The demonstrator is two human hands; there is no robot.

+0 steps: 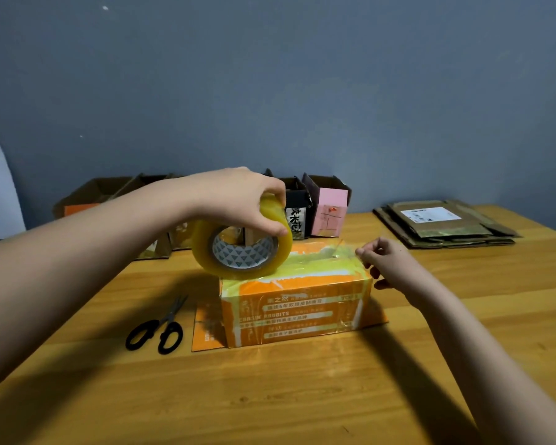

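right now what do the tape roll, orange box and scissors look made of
The tape roll looks like glossy clear-yellow plastic film on a printed, likely cardboard core. The orange box is printed cardboard, torn to white patches, shiny where taped. The scissors have dark metal blades and black handles, probably plastic.

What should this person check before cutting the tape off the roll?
1. Roll under control: the left hand grips the tape roll above the left end of the box. Ok.
2. Strip end anchored: the right hand pinches the tape strip at the box's right edge. Ok.
3. Strip stuck flat along the top: cannot tell, it is shiny.
4. Scissors ready: they lie on the table left of the box, but both hands are busy. Not ok.
5. Box steady: it sits flat. Ok.
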